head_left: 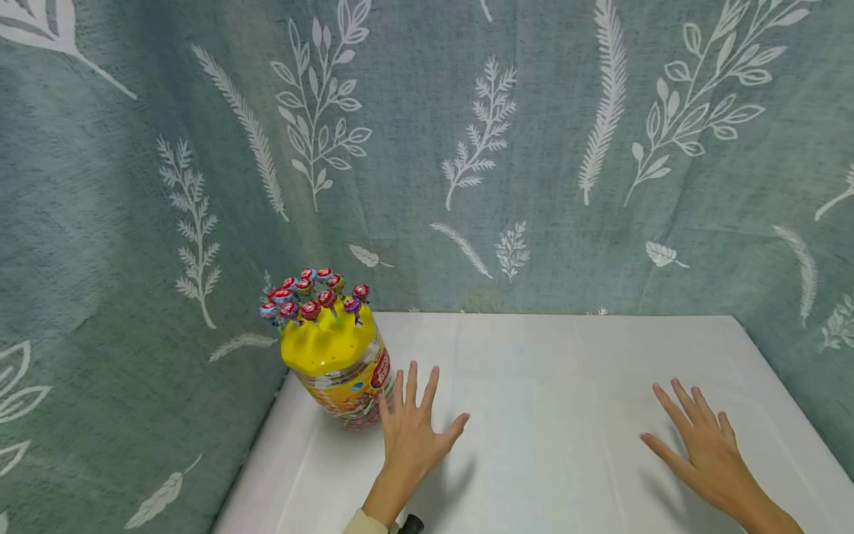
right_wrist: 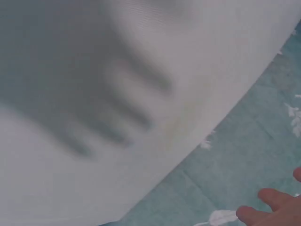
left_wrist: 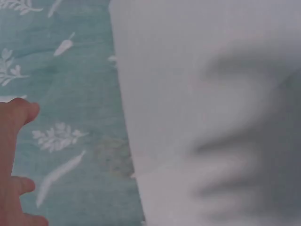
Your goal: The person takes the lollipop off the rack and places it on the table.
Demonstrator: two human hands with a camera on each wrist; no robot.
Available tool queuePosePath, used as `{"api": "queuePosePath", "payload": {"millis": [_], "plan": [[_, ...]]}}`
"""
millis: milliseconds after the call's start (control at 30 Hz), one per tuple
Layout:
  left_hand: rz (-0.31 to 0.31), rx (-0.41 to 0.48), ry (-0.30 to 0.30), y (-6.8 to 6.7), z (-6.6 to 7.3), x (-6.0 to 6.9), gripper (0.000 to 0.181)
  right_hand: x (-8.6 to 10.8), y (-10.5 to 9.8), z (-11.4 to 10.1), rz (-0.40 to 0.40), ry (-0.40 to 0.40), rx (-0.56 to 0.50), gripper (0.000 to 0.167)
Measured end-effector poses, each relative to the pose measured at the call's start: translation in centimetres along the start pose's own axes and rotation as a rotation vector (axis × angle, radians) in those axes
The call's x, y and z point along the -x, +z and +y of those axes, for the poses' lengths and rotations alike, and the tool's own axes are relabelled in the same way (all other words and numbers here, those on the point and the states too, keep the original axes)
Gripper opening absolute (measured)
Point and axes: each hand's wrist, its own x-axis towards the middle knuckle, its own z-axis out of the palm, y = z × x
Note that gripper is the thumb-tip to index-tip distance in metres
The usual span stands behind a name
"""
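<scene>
A big jar (head_left: 339, 371) with a yellow lid (head_left: 327, 343) stands at the left of the white table, and several wrapped lollipops (head_left: 310, 310) stick up out of the lid. My left hand (head_left: 410, 437) is just right of the jar, fingers spread, holding nothing; whether a fingertip touches the jar I cannot tell. Over the right part of the table my right hand (head_left: 710, 460) hovers with spread fingers, also holding nothing. Each wrist view shows only some fingers: the left hand (left_wrist: 11, 155) at the left edge, the right hand (right_wrist: 277, 209) at the lower right corner.
The white table (head_left: 534, 400) casts back shadows of both hands. A green curtain (head_left: 414, 148) with white leaf prints hangs behind it and along both sides. A small dark object (head_left: 412, 524) shows at the left wrist.
</scene>
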Motion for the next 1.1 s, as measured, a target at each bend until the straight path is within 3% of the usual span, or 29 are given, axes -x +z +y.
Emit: {"api": "queuePosePath", "payload": {"millis": [167,333,533,800,967,1100], "plan": [[0.004,0.052,-0.018,-1.8,-0.3,0.2,0.084,-0.6,-0.4,-1.1,0.024,-0.015,-0.068,0.081],[0.053,0.179,-0.062,-4.2,-1.2,0.5,0.082,-1.8,-0.9,-2.9,0.034,-0.039,-0.171,0.079],[0.188,0.307,-0.090,-6.9,-2.4,0.6,0.074,-3.0,-1.5,-5.5,0.026,-0.053,-0.261,0.077],[0.370,0.520,-0.118,-9.2,-4.2,0.7,0.064,-4.6,-1.7,-8.8,0.100,-0.124,-0.291,0.073],[0.448,0.584,-0.119,-9.9,-6.1,0.3,0.063,-5.8,-1.6,-10.7,0.099,-0.139,-0.368,0.069],[0.472,0.602,-0.144,-10.5,-7.8,-0.1,0.063,-6.8,-1.3,-12.2,0.107,-0.166,-0.416,0.065]]}}
